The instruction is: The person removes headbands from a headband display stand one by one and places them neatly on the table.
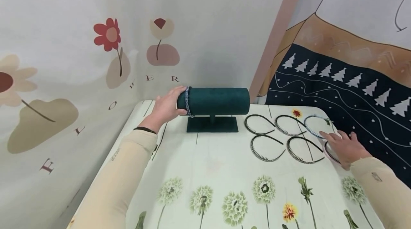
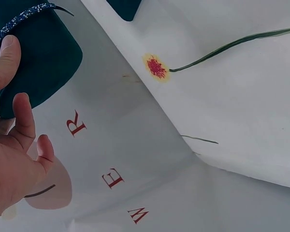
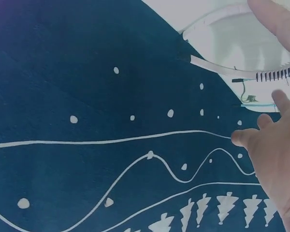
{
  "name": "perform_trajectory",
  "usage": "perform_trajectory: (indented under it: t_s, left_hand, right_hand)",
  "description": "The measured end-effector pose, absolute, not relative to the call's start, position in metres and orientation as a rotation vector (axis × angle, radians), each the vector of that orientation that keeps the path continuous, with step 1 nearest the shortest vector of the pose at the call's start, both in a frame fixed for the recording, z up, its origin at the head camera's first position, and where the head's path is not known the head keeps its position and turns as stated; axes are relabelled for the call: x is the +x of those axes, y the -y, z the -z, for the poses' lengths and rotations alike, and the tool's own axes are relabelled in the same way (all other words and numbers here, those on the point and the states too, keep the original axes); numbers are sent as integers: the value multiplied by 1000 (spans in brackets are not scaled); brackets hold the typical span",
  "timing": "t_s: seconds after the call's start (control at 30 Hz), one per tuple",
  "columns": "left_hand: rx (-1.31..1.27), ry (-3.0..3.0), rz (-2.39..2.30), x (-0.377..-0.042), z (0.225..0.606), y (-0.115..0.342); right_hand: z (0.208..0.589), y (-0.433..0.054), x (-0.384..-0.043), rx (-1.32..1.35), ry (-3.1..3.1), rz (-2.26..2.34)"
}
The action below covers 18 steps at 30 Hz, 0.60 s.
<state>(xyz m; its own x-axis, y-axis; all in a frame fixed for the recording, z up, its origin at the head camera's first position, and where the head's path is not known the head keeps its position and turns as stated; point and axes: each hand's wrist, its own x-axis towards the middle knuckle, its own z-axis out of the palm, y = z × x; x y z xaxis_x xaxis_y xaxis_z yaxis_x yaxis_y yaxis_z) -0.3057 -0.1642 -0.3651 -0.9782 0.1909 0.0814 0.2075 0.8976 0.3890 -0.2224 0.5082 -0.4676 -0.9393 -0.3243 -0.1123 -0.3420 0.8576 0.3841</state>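
My left hand (image 1: 167,106) holds a glittery blue-and-silver toothed headband (image 1: 187,102) round the left end of a dark green velvet display roll (image 1: 218,100) on a flat base (image 1: 212,125). In the left wrist view the thumb (image 2: 8,55) lies at the edge of the glittery headband; the lower fingers are loosely bent off the roll. On the right, my right hand (image 1: 348,147) is spread over a toothed headband (image 1: 331,153), mostly hidden in the head view. In the right wrist view this headband (image 3: 227,71) passes between thumb and fingers; contact is unclear.
Several dark toothed headbands (image 1: 257,136) lie in two rows right of the stand. A light blue headband (image 1: 308,125) lies at the back right, near my right fingertips. Printed curtains (image 1: 205,25) hang behind the flowered tablecloth (image 1: 205,164); a navy cloth (image 1: 321,90) hangs right.
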Motion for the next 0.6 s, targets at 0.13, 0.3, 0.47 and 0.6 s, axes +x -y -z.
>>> perform_trajectory:
  t_s: [0.13, 0.3, 0.47, 0.6]
  left_hand:
    - [-313, 3023, 633, -307, 366, 165]
    - [-311, 3021, 637, -307, 366, 166]
    - [-320, 3019, 627, -305, 366, 165]
    - [-330, 3013, 625, -304, 365, 165]
  right_hand:
    - [466, -507, -222, -514, -3002, -632]
    - [467, -507, -221, -497, -3022, -642]
    - [468, -509, -218, -437, -3027, -597]
    - [467, -515, -215, -393, -3033, -487]
